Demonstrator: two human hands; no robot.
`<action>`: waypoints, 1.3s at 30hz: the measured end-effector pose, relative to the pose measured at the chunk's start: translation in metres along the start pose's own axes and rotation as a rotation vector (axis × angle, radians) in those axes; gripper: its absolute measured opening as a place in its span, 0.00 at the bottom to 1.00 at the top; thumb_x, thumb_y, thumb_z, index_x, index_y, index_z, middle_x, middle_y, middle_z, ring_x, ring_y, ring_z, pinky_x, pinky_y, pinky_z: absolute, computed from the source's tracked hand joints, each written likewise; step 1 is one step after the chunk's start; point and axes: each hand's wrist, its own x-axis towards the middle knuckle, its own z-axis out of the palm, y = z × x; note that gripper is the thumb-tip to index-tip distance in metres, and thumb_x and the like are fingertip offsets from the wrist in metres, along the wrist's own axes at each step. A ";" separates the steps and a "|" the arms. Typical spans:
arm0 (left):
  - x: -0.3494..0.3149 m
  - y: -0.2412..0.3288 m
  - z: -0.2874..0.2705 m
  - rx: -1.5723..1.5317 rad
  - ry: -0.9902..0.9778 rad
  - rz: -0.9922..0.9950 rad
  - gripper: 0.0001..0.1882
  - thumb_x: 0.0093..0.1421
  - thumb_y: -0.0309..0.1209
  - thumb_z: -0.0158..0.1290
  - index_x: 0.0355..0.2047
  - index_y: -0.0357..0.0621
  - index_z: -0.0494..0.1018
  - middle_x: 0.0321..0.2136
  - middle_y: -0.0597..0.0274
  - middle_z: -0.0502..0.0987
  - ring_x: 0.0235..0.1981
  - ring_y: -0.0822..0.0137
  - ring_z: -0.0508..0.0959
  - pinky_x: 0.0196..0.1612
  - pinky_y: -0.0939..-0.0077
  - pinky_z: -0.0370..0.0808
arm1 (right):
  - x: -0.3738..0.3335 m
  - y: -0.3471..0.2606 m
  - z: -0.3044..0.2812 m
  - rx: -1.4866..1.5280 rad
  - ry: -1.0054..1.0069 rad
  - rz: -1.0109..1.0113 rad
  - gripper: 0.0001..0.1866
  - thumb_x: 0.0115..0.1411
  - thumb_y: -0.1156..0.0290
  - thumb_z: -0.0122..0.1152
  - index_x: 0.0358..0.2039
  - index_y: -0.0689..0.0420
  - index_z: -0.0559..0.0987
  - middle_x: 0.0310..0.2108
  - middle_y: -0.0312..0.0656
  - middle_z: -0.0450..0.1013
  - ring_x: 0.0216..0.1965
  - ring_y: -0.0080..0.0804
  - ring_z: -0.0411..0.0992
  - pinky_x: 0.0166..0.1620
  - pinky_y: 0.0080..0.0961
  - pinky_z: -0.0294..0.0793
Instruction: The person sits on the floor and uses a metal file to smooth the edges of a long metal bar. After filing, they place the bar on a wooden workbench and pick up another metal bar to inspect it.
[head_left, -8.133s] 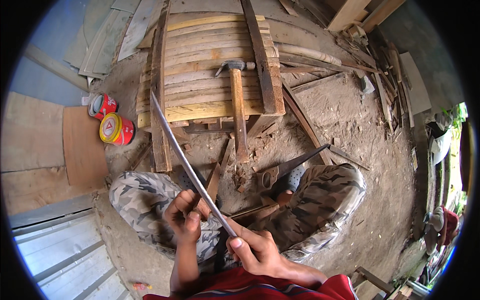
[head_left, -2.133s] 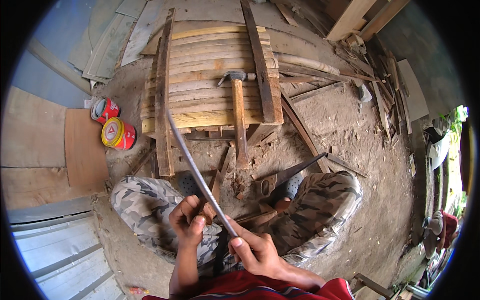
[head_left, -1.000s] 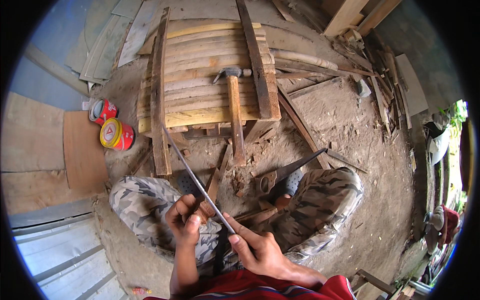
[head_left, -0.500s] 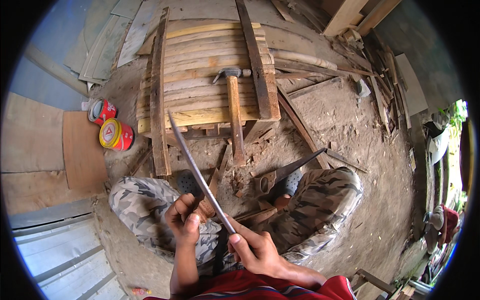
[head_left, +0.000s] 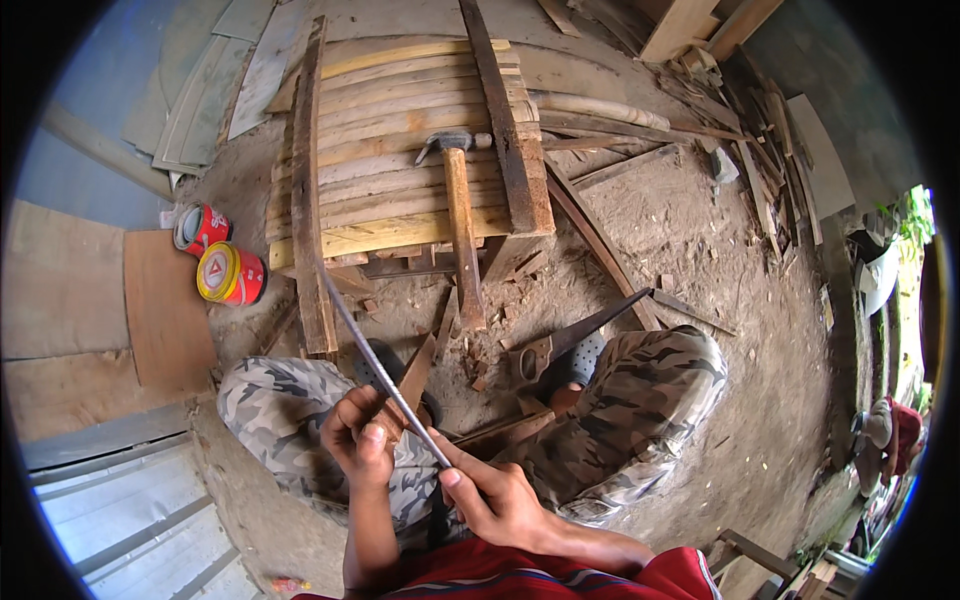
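Seated with legs folded, I hold a long, narrow, slightly curved steel blade (head_left: 369, 353) in my right hand (head_left: 508, 508). Its index finger lies along the near end of the blade; any handle is hidden. My left hand (head_left: 360, 446) is closed on a small brown piece of wood (head_left: 391, 419), right beside the blade. The blade slants away to the far left, its tip near a dark wooden bar (head_left: 308, 210). Ahead, a claw hammer (head_left: 460, 215) rests on a stack of wooden slats (head_left: 400, 180), handle toward me.
A handsaw (head_left: 570, 340) lies by my right foot. Two red paint cans (head_left: 232, 274) stand at the left. A second dark bar (head_left: 505, 130) crosses the slats. Scrap lumber (head_left: 770, 170) is heaped along the right wall, and wood chips litter the dirt floor (head_left: 640, 240).
The blade has slid toward me and to the left along the wood, its tip dropping nearer. Both hands shift slightly left, the left still gripping the wood. The view has moved a little.
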 end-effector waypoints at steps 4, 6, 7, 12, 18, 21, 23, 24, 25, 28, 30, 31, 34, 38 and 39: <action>-0.001 0.000 0.006 0.066 0.052 0.023 0.27 0.54 0.46 0.64 0.19 0.43 0.59 0.22 0.66 0.66 0.25 0.73 0.65 0.29 0.75 0.63 | 0.000 -0.008 -0.001 -0.006 0.017 -0.004 0.25 0.70 0.69 0.53 0.66 0.60 0.67 0.24 0.57 0.75 0.24 0.46 0.78 0.30 0.34 0.76; -0.001 0.005 0.012 0.107 0.060 0.042 0.28 0.54 0.47 0.64 0.19 0.44 0.58 0.22 0.66 0.66 0.24 0.74 0.65 0.29 0.75 0.63 | 0.004 -0.014 -0.005 -0.047 -0.062 0.076 0.26 0.69 0.69 0.53 0.66 0.60 0.67 0.24 0.56 0.75 0.23 0.49 0.77 0.30 0.34 0.76; 0.000 0.008 0.012 0.078 0.040 0.007 0.28 0.54 0.47 0.63 0.19 0.44 0.58 0.21 0.66 0.66 0.24 0.74 0.65 0.29 0.75 0.63 | 0.002 -0.012 -0.005 -0.051 -0.022 -0.002 0.25 0.70 0.69 0.52 0.66 0.61 0.66 0.21 0.50 0.73 0.21 0.39 0.75 0.29 0.30 0.75; -0.002 0.012 0.015 0.093 0.009 -0.021 0.28 0.56 0.47 0.62 0.18 0.45 0.57 0.18 0.66 0.64 0.22 0.73 0.64 0.27 0.75 0.62 | 0.001 -0.011 -0.003 -0.066 0.080 -0.191 0.25 0.71 0.70 0.52 0.66 0.62 0.66 0.17 0.37 0.70 0.18 0.21 0.72 0.25 0.23 0.72; -0.007 0.001 0.005 0.071 -0.002 -0.031 0.28 0.54 0.46 0.63 0.19 0.45 0.56 0.22 0.67 0.66 0.25 0.72 0.63 0.32 0.75 0.63 | -0.005 -0.009 -0.005 -0.076 0.107 -0.204 0.26 0.71 0.69 0.52 0.67 0.61 0.66 0.15 0.38 0.69 0.16 0.22 0.71 0.26 0.23 0.73; -0.006 0.003 0.015 0.073 0.062 0.006 0.28 0.54 0.46 0.63 0.19 0.42 0.58 0.23 0.65 0.67 0.27 0.72 0.64 0.33 0.76 0.64 | 0.002 -0.012 -0.009 -0.070 0.010 -0.048 0.25 0.70 0.69 0.53 0.66 0.60 0.67 0.19 0.48 0.73 0.18 0.35 0.74 0.28 0.28 0.75; -0.003 -0.003 0.009 0.058 0.037 0.052 0.28 0.54 0.46 0.63 0.19 0.42 0.58 0.24 0.65 0.67 0.27 0.72 0.65 0.33 0.76 0.64 | 0.002 -0.013 -0.012 -0.038 -0.029 0.058 0.25 0.70 0.69 0.54 0.66 0.59 0.67 0.20 0.52 0.74 0.18 0.39 0.75 0.28 0.30 0.76; -0.003 -0.004 0.008 0.073 0.039 0.052 0.28 0.54 0.46 0.63 0.19 0.41 0.58 0.24 0.65 0.67 0.28 0.71 0.65 0.33 0.76 0.64 | 0.000 -0.009 -0.013 0.007 -0.013 0.060 0.25 0.70 0.69 0.53 0.66 0.59 0.67 0.18 0.50 0.73 0.17 0.36 0.75 0.28 0.28 0.75; -0.004 -0.003 0.008 0.093 0.046 0.047 0.27 0.54 0.46 0.63 0.19 0.41 0.59 0.24 0.64 0.68 0.28 0.71 0.66 0.33 0.75 0.65 | -0.002 -0.006 -0.013 0.056 -0.003 0.069 0.25 0.70 0.69 0.53 0.66 0.58 0.67 0.17 0.49 0.72 0.17 0.34 0.74 0.27 0.27 0.75; -0.005 -0.002 0.007 0.069 0.008 0.022 0.28 0.54 0.48 0.62 0.19 0.40 0.59 0.26 0.61 0.71 0.29 0.70 0.69 0.35 0.74 0.68 | -0.002 -0.004 -0.014 0.067 -0.027 0.044 0.25 0.71 0.67 0.52 0.67 0.57 0.66 0.13 0.45 0.68 0.15 0.28 0.72 0.25 0.26 0.73; -0.005 -0.001 0.010 0.063 0.033 0.020 0.28 0.54 0.47 0.62 0.19 0.40 0.59 0.25 0.62 0.70 0.28 0.70 0.68 0.34 0.74 0.67 | -0.001 -0.005 -0.016 0.052 -0.047 0.058 0.25 0.71 0.67 0.52 0.67 0.57 0.67 0.13 0.44 0.68 0.15 0.29 0.72 0.25 0.26 0.73; -0.005 -0.001 0.011 0.083 0.062 0.031 0.28 0.54 0.47 0.62 0.19 0.41 0.57 0.24 0.63 0.68 0.27 0.71 0.67 0.33 0.74 0.66 | -0.002 -0.005 -0.016 0.056 -0.038 0.048 0.25 0.71 0.68 0.52 0.67 0.57 0.67 0.13 0.45 0.68 0.16 0.29 0.72 0.25 0.26 0.73; -0.001 0.000 0.014 0.081 0.041 0.063 0.29 0.55 0.46 0.62 0.18 0.43 0.55 0.21 0.65 0.65 0.25 0.72 0.65 0.31 0.75 0.64 | -0.005 -0.005 -0.013 0.093 0.039 -0.039 0.25 0.71 0.68 0.53 0.66 0.58 0.67 0.15 0.48 0.69 0.16 0.33 0.73 0.25 0.28 0.73; 0.000 0.005 0.017 0.060 0.001 0.029 0.29 0.56 0.46 0.62 0.18 0.44 0.54 0.19 0.65 0.63 0.24 0.73 0.64 0.29 0.75 0.62 | 0.000 -0.007 -0.014 -0.053 -0.054 0.015 0.25 0.70 0.69 0.53 0.66 0.59 0.67 0.16 0.50 0.70 0.15 0.38 0.72 0.25 0.29 0.73; 0.000 0.007 0.019 0.048 0.012 0.025 0.30 0.56 0.46 0.62 0.18 0.44 0.53 0.19 0.66 0.63 0.24 0.73 0.63 0.28 0.75 0.61 | -0.002 -0.006 -0.015 -0.041 -0.038 -0.001 0.25 0.70 0.69 0.53 0.66 0.59 0.67 0.16 0.50 0.70 0.15 0.39 0.72 0.25 0.30 0.73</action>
